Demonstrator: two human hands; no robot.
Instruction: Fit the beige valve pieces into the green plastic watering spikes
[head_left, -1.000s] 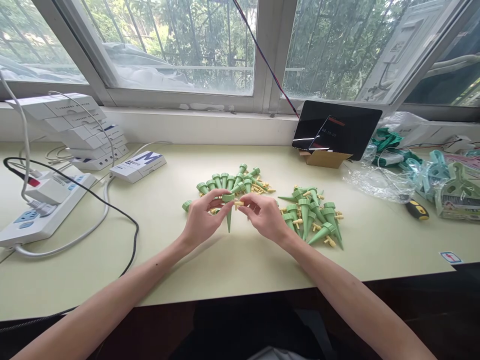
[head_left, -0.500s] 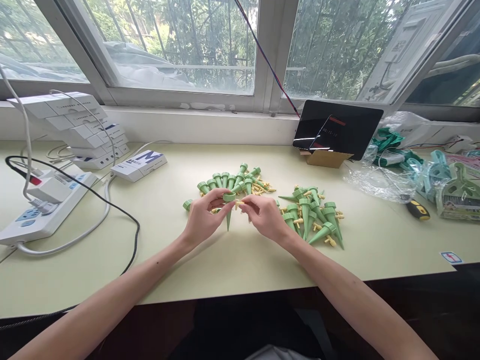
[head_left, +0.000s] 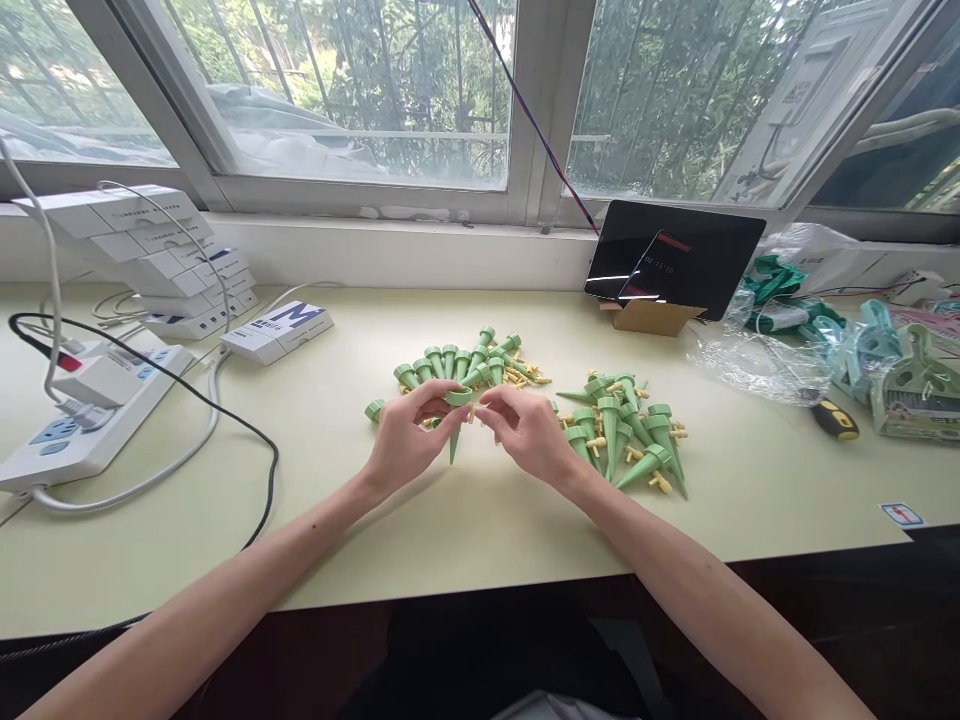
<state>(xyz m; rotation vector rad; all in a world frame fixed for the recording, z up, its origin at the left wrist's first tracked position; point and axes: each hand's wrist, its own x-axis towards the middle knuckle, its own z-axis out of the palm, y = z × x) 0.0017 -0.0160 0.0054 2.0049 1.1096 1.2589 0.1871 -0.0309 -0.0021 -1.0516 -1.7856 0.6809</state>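
My left hand (head_left: 409, 432) is closed round a green plastic watering spike (head_left: 455, 440), its wide cap up and its point down over the table. At the spike's side, just under the cap, my right hand (head_left: 529, 430) pinches a small yellow valve (head_left: 474, 411); whether the valve sits in the spike is too small to tell. Behind the hands lies a group of green spikes (head_left: 450, 357) with loose yellow valves (head_left: 525, 374) beside them. Right of my right hand is a pile of green spikes (head_left: 611, 430), several with yellow valves on them.
At the left are a power strip (head_left: 97, 430) with cables, stacked white boxes (head_left: 172, 260) and a single box (head_left: 279, 331). A tablet (head_left: 675, 255) leans on a cardboard stand at the back. Clear plastic wrap (head_left: 765, 360), a yellow-black tool (head_left: 835, 420) and small brushes (head_left: 919, 385) lie right.
The held spike has tilted slightly, its point shifting a little left. Both hands otherwise stay nearly in place, still holding the spike and the valve.
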